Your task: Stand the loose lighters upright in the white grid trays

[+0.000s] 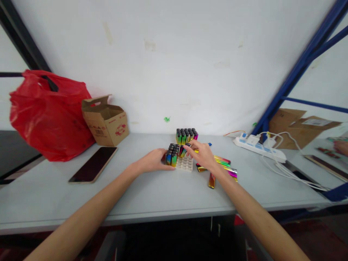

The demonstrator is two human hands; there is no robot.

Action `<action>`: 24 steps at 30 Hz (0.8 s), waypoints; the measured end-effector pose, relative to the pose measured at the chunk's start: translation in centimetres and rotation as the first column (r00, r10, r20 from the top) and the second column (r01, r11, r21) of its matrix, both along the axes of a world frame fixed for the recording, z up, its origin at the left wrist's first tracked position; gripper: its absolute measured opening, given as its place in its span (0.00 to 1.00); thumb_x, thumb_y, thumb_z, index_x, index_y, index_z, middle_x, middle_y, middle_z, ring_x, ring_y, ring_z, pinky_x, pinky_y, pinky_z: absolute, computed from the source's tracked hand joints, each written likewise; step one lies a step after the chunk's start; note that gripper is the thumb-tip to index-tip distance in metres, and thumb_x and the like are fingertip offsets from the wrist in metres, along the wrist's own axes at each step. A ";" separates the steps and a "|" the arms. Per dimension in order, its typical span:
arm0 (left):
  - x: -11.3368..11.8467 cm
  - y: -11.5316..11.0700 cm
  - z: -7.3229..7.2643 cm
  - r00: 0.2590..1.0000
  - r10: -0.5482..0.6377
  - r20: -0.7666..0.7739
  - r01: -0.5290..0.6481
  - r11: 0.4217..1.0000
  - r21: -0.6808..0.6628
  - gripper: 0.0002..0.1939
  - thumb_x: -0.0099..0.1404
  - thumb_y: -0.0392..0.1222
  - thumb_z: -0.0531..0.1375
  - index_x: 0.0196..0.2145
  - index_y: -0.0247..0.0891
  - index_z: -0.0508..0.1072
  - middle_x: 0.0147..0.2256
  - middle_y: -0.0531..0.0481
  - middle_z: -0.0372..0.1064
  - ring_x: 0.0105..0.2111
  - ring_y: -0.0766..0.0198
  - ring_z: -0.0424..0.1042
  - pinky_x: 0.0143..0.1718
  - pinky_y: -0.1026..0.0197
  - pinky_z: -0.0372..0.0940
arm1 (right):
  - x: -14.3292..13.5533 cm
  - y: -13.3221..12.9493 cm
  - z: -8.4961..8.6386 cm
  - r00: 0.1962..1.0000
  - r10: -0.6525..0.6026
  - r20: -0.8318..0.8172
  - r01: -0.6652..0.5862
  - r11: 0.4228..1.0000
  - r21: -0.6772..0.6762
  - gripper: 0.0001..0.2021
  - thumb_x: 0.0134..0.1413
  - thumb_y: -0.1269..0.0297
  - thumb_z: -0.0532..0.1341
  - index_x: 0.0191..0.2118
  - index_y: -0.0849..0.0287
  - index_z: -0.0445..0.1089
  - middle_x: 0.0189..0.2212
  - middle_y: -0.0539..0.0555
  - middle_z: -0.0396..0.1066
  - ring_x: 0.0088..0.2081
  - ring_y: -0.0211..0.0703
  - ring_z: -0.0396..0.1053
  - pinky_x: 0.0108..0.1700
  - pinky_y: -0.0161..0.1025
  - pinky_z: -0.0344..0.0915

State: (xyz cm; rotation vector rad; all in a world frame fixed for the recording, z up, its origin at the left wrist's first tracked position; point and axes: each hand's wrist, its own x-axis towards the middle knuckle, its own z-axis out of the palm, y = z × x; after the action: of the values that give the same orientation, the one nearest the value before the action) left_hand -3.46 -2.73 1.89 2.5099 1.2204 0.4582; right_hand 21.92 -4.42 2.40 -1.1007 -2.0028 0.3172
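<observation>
A white tray with rows of round holes (185, 164) lies on the table, its left part filled with upright, shiny rainbow-coloured lighters (172, 155). Around the left side of this tray is my left hand (153, 160), the thumb along its front corner and the fingers against the lighters, partly hidden. Over the tray's right half, my right hand (202, 154) pinches a lighter (183, 149) by its dark top, beside the filled rows. To the right, several loose lighters (212, 180) lie on their sides, partly covered by my right forearm. Behind the tray stands a full block of upright lighters (186, 136).
On the left are a red plastic bag (51, 116), an open cardboard box (108, 123) and a phone (94, 165). A power strip (259, 148) with white cables lies at right, near a blue metal frame (296, 69). Beyond it, another person's hand (341, 148) shows at the edge.
</observation>
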 end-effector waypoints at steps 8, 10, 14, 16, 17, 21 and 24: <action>-0.1 0.0 -0.1 1.000 0.010 0.003 -0.010 1.000 0.014 0.33 0.51 0.72 0.65 0.37 0.38 0.73 0.33 0.47 0.75 0.30 0.56 0.72 0.31 0.58 0.62 | -0.4 0.5 -0.8 0.989 0.147 0.033 -0.142 0.984 -0.111 0.14 0.66 0.50 0.61 0.36 0.54 0.69 0.24 0.49 0.77 0.25 0.42 0.73 0.33 0.36 0.64; -0.1 0.0 -0.1 1.000 0.007 0.004 -0.007 1.000 0.008 0.33 0.52 0.72 0.65 0.37 0.38 0.73 0.33 0.47 0.75 0.30 0.56 0.72 0.31 0.58 0.62 | -0.5 0.5 -0.8 0.986 0.161 0.039 -0.155 0.980 -0.126 0.16 0.65 0.47 0.62 0.34 0.54 0.69 0.24 0.49 0.75 0.24 0.41 0.70 0.32 0.36 0.61; 0.0 -0.2 0.2 1.000 0.008 0.007 -0.008 1.000 0.002 0.32 0.52 0.71 0.65 0.37 0.38 0.74 0.33 0.47 0.75 0.31 0.56 0.72 0.31 0.58 0.62 | -0.5 0.7 -0.8 0.989 0.061 0.133 -0.053 0.997 -0.062 0.21 0.61 0.45 0.65 0.25 0.56 0.67 0.20 0.48 0.69 0.22 0.38 0.62 0.29 0.34 0.51; 0.1 -0.2 0.3 1.000 0.011 0.007 -0.011 1.000 0.004 0.32 0.51 0.70 0.66 0.38 0.38 0.74 0.34 0.47 0.75 0.31 0.56 0.72 0.32 0.58 0.62 | -0.3 0.7 -0.7 0.983 0.054 0.176 -0.047 0.998 -0.046 0.23 0.62 0.45 0.64 0.24 0.56 0.66 0.19 0.48 0.66 0.22 0.37 0.59 0.29 0.35 0.49; 0.1 -0.3 0.4 1.000 0.011 0.004 -0.011 1.000 0.002 0.32 0.52 0.70 0.66 0.37 0.38 0.74 0.34 0.47 0.75 0.31 0.56 0.72 0.32 0.58 0.62 | 0.0 0.7 -0.5 0.981 0.062 0.186 -0.055 0.998 -0.040 0.23 0.64 0.45 0.62 0.24 0.56 0.67 0.19 0.48 0.66 0.22 0.37 0.59 0.29 0.35 0.49; 0.2 -0.3 0.5 1.000 0.000 -0.019 0.000 1.000 -0.009 0.31 0.53 0.71 0.65 0.36 0.39 0.73 0.33 0.48 0.74 0.30 0.57 0.71 0.31 0.59 0.61 | 2.6 1.1 0.8 0.978 -0.032 0.206 0.029 0.999 0.020 0.22 0.73 0.51 0.52 0.29 0.56 0.71 0.23 0.50 0.71 0.25 0.39 0.64 0.33 0.36 0.54; 0.1 -0.2 0.4 0.999 0.018 -0.045 -0.018 1.000 0.005 0.33 0.51 0.74 0.64 0.35 0.38 0.72 0.33 0.47 0.74 0.31 0.56 0.71 0.31 0.58 0.61 | 6.0 2.0 1.7 0.948 -0.194 0.251 0.190 0.981 0.041 0.17 0.72 0.55 0.53 0.36 0.57 0.74 0.29 0.53 0.77 0.30 0.42 0.69 0.36 0.37 0.59</action>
State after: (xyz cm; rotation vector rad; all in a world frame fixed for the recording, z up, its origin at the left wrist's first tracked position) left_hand -3.35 -2.91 2.34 2.5278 1.2615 0.4110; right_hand 27.87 -2.42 4.09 -1.3723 -2.0922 0.0592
